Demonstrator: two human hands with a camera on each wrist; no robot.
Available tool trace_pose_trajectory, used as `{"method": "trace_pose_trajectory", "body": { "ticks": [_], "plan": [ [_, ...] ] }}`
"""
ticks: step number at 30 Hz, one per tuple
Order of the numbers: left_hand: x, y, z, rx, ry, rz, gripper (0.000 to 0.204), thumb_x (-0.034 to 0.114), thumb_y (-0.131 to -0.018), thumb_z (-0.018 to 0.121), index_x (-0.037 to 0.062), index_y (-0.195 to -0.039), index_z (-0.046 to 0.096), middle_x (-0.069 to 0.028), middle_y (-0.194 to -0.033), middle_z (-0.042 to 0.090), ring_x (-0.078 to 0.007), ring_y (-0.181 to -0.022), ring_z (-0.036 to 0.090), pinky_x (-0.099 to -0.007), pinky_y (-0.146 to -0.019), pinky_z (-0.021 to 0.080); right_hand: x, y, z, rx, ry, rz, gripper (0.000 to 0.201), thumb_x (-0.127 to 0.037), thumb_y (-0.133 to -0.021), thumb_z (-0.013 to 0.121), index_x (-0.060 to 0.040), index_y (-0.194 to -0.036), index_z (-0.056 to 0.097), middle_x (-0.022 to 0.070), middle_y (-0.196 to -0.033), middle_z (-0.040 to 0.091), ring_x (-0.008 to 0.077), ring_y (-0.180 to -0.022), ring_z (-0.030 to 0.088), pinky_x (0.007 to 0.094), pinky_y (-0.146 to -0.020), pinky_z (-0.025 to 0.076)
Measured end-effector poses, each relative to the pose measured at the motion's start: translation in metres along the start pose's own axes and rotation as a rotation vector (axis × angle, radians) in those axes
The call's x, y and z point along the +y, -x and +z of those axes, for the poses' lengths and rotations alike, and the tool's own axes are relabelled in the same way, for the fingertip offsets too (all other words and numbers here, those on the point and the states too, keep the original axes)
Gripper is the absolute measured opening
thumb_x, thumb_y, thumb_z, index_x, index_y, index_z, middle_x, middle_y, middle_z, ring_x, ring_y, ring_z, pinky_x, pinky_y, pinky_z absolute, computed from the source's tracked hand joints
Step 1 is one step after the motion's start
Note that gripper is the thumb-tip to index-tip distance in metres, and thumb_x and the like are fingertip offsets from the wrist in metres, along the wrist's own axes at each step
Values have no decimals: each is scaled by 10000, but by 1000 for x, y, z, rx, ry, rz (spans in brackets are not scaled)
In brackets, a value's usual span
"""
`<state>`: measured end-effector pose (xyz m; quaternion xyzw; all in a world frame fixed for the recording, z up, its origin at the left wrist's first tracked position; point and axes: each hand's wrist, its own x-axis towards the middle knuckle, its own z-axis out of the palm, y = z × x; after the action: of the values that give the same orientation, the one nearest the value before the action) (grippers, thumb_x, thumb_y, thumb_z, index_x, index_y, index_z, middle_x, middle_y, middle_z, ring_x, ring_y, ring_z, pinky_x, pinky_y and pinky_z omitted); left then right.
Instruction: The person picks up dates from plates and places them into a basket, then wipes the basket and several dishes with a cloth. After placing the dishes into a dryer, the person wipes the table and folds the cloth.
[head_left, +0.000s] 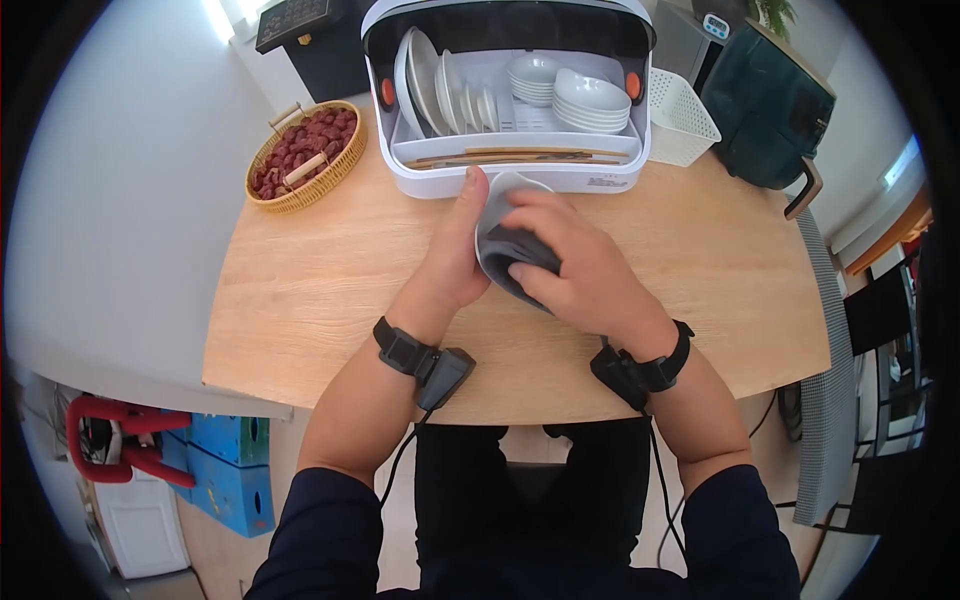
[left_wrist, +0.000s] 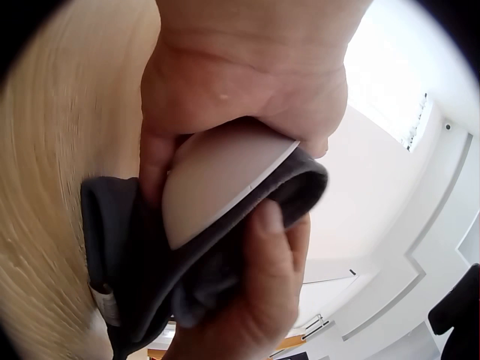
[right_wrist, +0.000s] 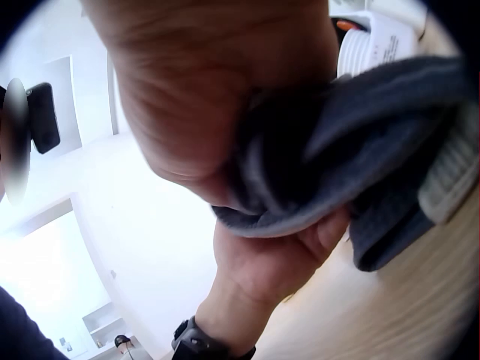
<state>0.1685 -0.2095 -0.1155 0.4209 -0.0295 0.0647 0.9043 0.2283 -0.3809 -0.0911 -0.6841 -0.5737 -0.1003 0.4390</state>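
Observation:
A white bowl [head_left: 516, 182] is tilted on its side above the table, with a dark grey cloth [head_left: 520, 252] lying inside it and over its rim. My left hand [head_left: 453, 247] grips the bowl from outside, thumb up along its edge. In the left wrist view the bowl's smooth outer wall [left_wrist: 217, 176] shows beneath the left palm, and the cloth [left_wrist: 199, 262] hangs past it. My right hand [head_left: 590, 265] holds the cloth, pressing it into the bowl; the right fingertips are partly hidden by cloth in the right wrist view.
Behind the hands stands a dish box [head_left: 520, 182] with plates, stacked bowls [head_left: 592, 100] and chopsticks [head_left: 520, 157]. A basket of red fruit [head_left: 308, 155] is at the left; a white basket [head_left: 683, 118] and a dark green appliance [head_left: 765, 110] are at the right.

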Motion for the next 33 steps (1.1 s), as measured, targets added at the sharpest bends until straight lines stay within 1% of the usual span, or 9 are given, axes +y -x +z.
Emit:
{"method": "trace_pose_trajectory", "body": {
  "ticks": [5, 7, 14, 17, 19, 23, 25, 31, 33],
  "plan": [
    [-6, 0, 6, -32, -123, -41, 731, 644, -1067, 352, 19, -1412, 512, -163, -1345, 614, -282, -1276, 599, -433, -1072, 513, 9, 2, 5, -101, 219, -59, 206, -27, -780, 713, -62, -981, 680, 93, -1127, 654, 331, -975, 667, 420, -766, 568],
    [-11, 0, 10, 19, -63, -95, 723, 643, -1069, 344, 33, -1422, 506, -151, -1375, 598, -276, -1285, 588, -434, -1073, 506, 5, 0, 7, 45, 379, -21, 130, 4, -760, 702, -68, -866, 679, 81, -1029, 630, 309, -922, 664, 410, -704, 567],
    [-20, 5, 20, -12, 34, -174, 722, 665, -1060, 337, 64, -1424, 505, -131, -1412, 568, -243, -1304, 564, -422, -1064, 506, -1, -7, 8, 298, 175, 138, 234, 42, -725, 701, -46, -931, 632, 87, -1071, 625, 303, -909, 658, 387, -764, 539],
    [-24, 1, 10, -17, -33, -81, 728, 664, -1061, 333, 48, -1399, 523, -130, -1373, 599, -242, -1273, 591, -417, -1053, 513, 6, -6, 7, 185, -105, 58, 252, 43, -717, 665, -38, -949, 608, 93, -1051, 628, 289, -859, 646, 371, -761, 517],
    [-19, 1, 3, -41, -60, -91, 710, 645, -1070, 340, 34, -1368, 545, -126, -1312, 638, -245, -1214, 628, -408, -1035, 523, 4, -5, -5, -178, -373, 132, 213, 39, -704, 639, -35, -903, 613, 88, -1022, 632, 278, -834, 632, 360, -762, 499],
    [-11, 1, 7, 11, -131, -3, 692, 626, -1078, 347, 25, -1347, 560, -122, -1255, 667, -254, -1172, 652, -405, -1020, 531, 7, -2, -17, -389, -233, 162, 168, 24, -697, 658, -32, -851, 624, 88, -1036, 650, 292, -860, 640, 358, -745, 510],
    [-10, -2, 5, 19, -146, 14, 687, 621, -1079, 347, 34, -1381, 539, -129, -1304, 644, -259, -1202, 637, -415, -1021, 532, 12, 0, -16, -229, 271, 44, 136, 25, -700, 682, -44, -809, 638, 80, -1099, 668, 314, -874, 655, 373, -733, 535],
    [-10, 0, 11, 20, -12, -111, 711, 633, -1076, 325, 52, -1457, 475, -143, -1391, 587, -269, -1265, 598, -433, -1057, 516, -2, -11, -8, 240, 220, -32, 157, -5, -715, 727, -74, -845, 670, 75, -1111, 668, 310, -926, 662, 383, -710, 555],
    [-12, 0, 9, 20, 3, -114, 722, 638, -1075, 316, 51, -1468, 465, -147, -1400, 581, -276, -1278, 590, -442, -1072, 508, -4, -10, -9, 245, 229, -22, 166, -42, -710, 753, -74, -846, 664, 85, -1142, 666, 305, -960, 664, 395, -742, 557]
  ]
}}
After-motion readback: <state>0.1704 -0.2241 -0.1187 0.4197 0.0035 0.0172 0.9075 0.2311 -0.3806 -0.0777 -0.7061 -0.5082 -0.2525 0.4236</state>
